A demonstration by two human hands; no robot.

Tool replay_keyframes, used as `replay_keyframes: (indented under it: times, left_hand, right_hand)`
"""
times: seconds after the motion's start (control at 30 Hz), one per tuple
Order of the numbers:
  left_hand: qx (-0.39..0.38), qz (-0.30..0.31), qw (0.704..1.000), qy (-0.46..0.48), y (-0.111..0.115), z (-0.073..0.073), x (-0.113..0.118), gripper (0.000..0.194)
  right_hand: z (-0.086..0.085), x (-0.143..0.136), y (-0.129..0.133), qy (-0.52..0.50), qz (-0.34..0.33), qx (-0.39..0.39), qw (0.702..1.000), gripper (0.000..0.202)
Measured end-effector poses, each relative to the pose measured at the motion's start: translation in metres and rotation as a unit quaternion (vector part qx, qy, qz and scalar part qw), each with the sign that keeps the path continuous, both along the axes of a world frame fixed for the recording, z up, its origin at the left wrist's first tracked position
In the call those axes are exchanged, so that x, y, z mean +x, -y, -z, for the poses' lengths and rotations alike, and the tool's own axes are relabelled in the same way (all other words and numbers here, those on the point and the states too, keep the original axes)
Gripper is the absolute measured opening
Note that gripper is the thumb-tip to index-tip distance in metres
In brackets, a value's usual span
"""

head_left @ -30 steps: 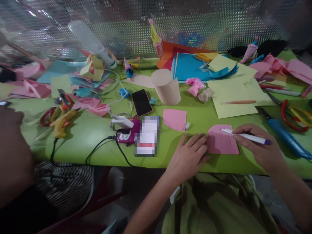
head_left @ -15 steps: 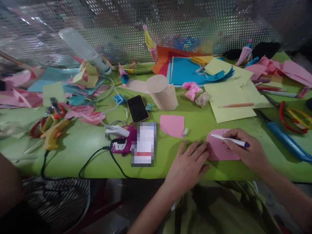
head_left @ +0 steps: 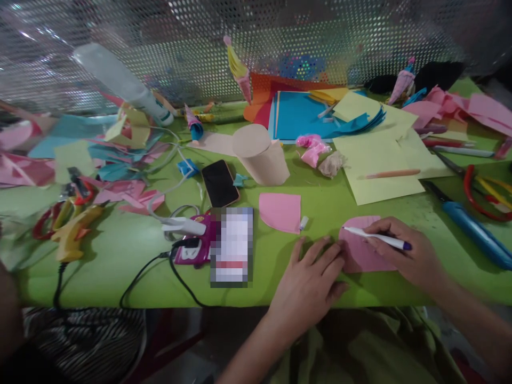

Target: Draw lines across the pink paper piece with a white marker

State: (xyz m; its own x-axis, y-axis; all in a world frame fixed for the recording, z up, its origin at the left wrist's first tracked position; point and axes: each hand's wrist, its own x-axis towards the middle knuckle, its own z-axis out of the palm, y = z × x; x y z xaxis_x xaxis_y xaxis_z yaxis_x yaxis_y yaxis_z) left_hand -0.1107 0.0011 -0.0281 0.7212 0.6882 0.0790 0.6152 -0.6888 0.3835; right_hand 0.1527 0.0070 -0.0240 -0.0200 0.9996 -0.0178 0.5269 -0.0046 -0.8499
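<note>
Left hand (head_left: 310, 280) spread just at its left margin, right hand (head_left: 412, 256) gripping a pen (head_left: 392, 242), the pink paper (head_left: 356, 255) near the front edge of the table (head_left: 265, 266) is being steadied lightly, so slippage is possibly being risked.

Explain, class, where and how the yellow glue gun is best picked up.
Probably by the handle, coming from the near edge of the table. The yellow glue gun lies on its side, its handle pointing that way with the black cord leaving the end. Its dark nozzle points away to the right, perhaps hot, and red-handled tools lie behind it.
</note>
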Motion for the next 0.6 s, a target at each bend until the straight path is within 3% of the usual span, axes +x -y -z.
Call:
replay_keyframes:
  times: [0.27,0.6]
  left_hand:
    - [0.0,-0.002,1.0,0.004,-0.0003,0.0009,-0.0002,0.034]
    - [-0.006,-0.009,1.0,0.015,-0.0012,-0.0014,0.0008,0.039]
  right_hand:
    - [-0.0019,-0.003,0.0014,-0.003,-0.002,0.004,1.0,0.018]
    - [0.0014,0.0061,0.0094,0.025,0.063,0.007,0.998,0.012]
